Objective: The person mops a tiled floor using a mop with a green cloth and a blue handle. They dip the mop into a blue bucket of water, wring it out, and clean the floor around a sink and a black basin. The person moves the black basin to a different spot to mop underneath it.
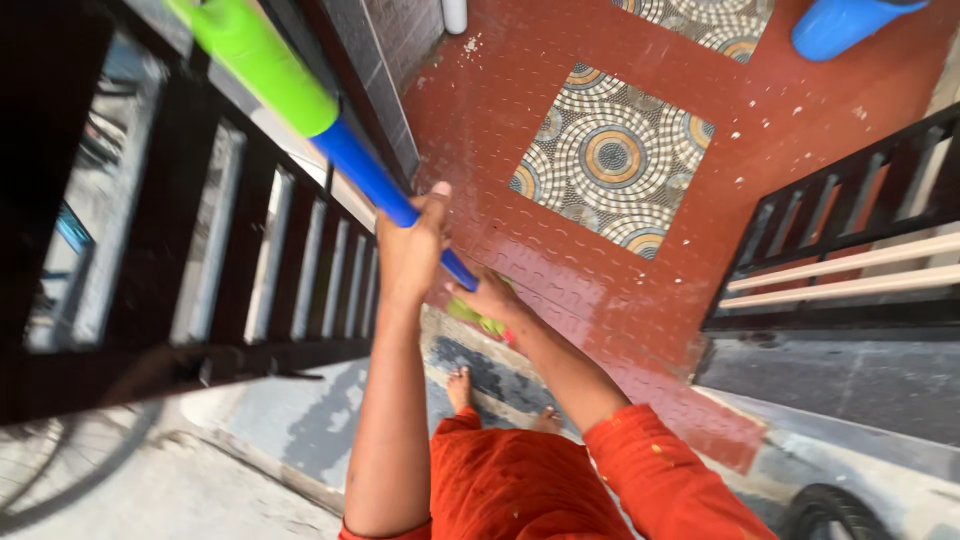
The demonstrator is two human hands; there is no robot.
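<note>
Under our two hands runs a long mop handle (330, 130), green at the far upper end and blue where we grip it, slanting down from the top left toward our bare feet (459, 385). Our left hand (412, 250) is closed round the blue shaft, thumb up, higher along the pole. Our right hand (490, 297) sits just below it, fingers wrapped about the lower end of the same shaft, close to a yellow-green part of the mop (478, 318) that shows just under that hand; how the head itself lies we cannot tell, since the hand and forearm cover most of it.

Beyond the hands spreads a red studded floor (520, 120) with a patterned tile inset (610, 155) of rings. That floor looks glossy and wet right ahead of the right hand, while white specks lie scattered farther off, so we judge the near strip worked over and the far part not yet reached. To the left of our left hand stands a dark metal gate (200, 260); to the right of our right hand another dark railing (850, 230). A blue plastic container (845, 22) rests well beyond the hands, at the far edge. Below our arms hangs an orange garment (540, 490).
</note>
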